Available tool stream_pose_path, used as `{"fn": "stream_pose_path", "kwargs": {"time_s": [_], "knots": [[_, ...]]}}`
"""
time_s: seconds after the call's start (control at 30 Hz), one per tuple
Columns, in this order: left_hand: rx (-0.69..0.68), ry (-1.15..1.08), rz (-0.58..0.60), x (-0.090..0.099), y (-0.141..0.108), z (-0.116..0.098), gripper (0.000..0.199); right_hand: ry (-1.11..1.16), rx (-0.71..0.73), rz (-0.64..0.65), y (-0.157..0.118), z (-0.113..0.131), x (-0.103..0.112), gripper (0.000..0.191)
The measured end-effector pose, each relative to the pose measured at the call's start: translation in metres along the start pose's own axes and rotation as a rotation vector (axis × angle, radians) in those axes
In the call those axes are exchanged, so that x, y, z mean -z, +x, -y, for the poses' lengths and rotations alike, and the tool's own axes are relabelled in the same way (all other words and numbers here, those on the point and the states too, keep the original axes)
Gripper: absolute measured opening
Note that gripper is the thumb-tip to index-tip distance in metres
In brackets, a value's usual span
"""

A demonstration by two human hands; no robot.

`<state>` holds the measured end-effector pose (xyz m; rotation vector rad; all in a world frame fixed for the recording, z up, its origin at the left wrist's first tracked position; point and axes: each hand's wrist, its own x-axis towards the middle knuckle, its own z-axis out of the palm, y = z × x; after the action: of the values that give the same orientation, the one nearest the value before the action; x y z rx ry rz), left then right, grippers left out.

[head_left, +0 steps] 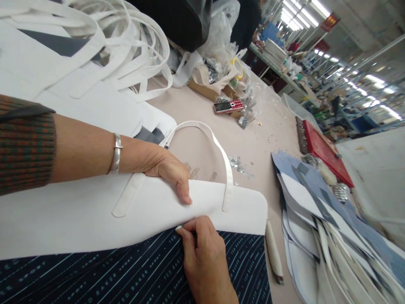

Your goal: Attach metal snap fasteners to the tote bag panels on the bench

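Observation:
A white panel (95, 215) with a curved white strap (221, 156) lies across the table, joined to or lying over dark navy striped fabric (136, 274) with printed lettering. My left hand (174, 171) reaches in from the left and rests on the panel, its thumb pressing the white surface; its other fingers are hidden behind the panel's upper edge. My right hand (204, 253) is below it, over the navy fabric, with thumb and index finger pinched on a small light piece at the panel's lower edge, too small to make out.
White straps (133, 46) and panels are piled at the upper left. A red phone (228, 106), plastic bags (221, 25) and loose metal discs (242, 166) lie beyond. Stacked panels (303, 202) and a red tray (325, 152) stand on the right.

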<state>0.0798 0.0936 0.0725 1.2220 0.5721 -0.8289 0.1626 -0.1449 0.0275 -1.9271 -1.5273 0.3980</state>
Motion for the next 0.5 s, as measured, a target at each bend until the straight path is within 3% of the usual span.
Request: {"fn": "stream_pose_path", "kwargs": {"time_s": [0.2, 0.27, 0.4, 0.5], "knots": [[-0.013, -0.048, 0.144, 0.006, 0.009, 0.008, 0.028, -0.025, 0.012, 0.01, 0.001, -0.002, -0.002, 0.022], [-0.024, -0.042, 0.137, 0.008, 0.011, 0.011, 0.027, -0.01, -0.004, 0.021, 0.002, -0.003, -0.002, 0.021], [-0.025, 0.079, 0.062, 0.005, 0.006, 0.006, 0.029, 0.115, -0.089, 0.029, 0.004, -0.002, -0.001, 0.018], [-0.064, 0.387, -0.173, -0.005, -0.008, -0.01, 0.026, 0.362, -0.218, 0.097, 0.003, -0.004, 0.003, 0.013]]}}
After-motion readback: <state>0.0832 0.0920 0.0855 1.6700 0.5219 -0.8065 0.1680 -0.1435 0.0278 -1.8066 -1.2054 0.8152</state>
